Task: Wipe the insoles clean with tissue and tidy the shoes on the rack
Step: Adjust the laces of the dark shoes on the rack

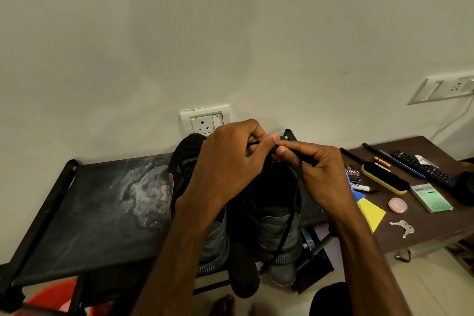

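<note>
Two dark grey shoes stand side by side on the black shoe rack point(84, 213), heels toward me: the left shoe point(215, 241) and the right shoe point(277, 228). Both my hands are raised over the right shoe's tongue. My left hand point(230, 161) pinches a black shoelace point(295, 202) near its top. My right hand point(310, 169) pinches the same lace close beside it. The lace hangs down across the right shoe to its heel. A dark insole point(243, 269) sticks out below, between the shoes. No tissue is visible.
A brown table point(433, 228) at the right carries a yellow-backed shoe brush point(384, 179), a polish tin point(352, 173), a yellow cloth point(372, 213), a pink lid point(397, 205), a green pack point(431, 197), keys point(404, 227) and a remote point(420, 167). A wall socket point(205, 122) sits behind the shoes.
</note>
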`<state>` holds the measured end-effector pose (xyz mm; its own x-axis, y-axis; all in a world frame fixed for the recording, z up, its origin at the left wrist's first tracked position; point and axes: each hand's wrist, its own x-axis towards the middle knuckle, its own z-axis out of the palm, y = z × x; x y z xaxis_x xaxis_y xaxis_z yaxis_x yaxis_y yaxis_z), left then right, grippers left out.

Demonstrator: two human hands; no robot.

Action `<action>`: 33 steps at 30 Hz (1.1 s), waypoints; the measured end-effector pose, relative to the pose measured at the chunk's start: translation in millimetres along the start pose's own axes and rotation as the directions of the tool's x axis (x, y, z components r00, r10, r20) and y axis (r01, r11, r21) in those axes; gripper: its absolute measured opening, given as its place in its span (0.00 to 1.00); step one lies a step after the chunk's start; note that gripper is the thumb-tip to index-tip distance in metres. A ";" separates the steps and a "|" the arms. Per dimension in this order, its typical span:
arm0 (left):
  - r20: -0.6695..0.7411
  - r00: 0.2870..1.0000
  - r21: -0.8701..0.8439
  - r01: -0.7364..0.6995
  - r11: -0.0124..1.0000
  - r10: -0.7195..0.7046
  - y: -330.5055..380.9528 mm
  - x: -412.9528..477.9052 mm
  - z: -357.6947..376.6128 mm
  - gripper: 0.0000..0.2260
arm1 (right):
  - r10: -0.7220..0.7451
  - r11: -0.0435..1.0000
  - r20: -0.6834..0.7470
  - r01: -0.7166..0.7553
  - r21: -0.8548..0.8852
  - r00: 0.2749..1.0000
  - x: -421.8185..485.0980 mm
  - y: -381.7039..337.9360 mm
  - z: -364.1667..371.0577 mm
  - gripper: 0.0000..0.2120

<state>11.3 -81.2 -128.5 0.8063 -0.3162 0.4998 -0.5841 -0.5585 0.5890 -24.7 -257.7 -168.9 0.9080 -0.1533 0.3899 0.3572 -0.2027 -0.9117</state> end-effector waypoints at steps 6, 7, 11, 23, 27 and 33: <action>-0.209 0.973 -0.305 0.032 0.952 -0.100 7.2 5.0 -23.0 0.23 | 0.121 0.991 -0.146 -0.111 0.074 0.982 -1.7 10.0 -4.8 0.08; -0.227 0.963 -0.379 0.049 0.924 -0.144 6.3 5.2 -25.6 0.24 | 0.120 0.992 -0.138 -0.112 0.063 0.983 -2.0 10.0 -4.7 0.08; -0.187 0.937 -0.668 0.100 0.738 -0.296 6.3 5.4 -33.8 0.20 | 0.102 0.995 -0.098 -0.099 0.030 0.990 -0.9 9.6 -1.8 0.09; 0.102 0.943 -0.741 0.284 0.609 -0.316 10.9 1.4 -27.2 0.20 | 0.107 0.993 -0.078 -0.102 0.058 0.991 -2.1 -1.0 -2.5 0.08; 0.205 0.951 -0.620 0.308 0.722 -0.231 17.5 0.2 -25.5 0.18 | 0.095 0.994 -0.068 -0.092 0.054 0.993 -1.4 -2.4 -3.9 0.08; 0.517 0.850 -0.717 0.492 0.494 -0.098 28.4 2.0 -29.7 0.32 | 0.073 0.995 -0.016 -0.071 0.073 0.997 -2.9 -6.7 -5.0 0.10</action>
<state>-6.4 -74.8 -91.9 0.7908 -0.6109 0.0393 0.0418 0.1179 0.9921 -30.8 -260.7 -163.3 0.9279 -0.1834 0.3247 0.3066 -0.1203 -0.9442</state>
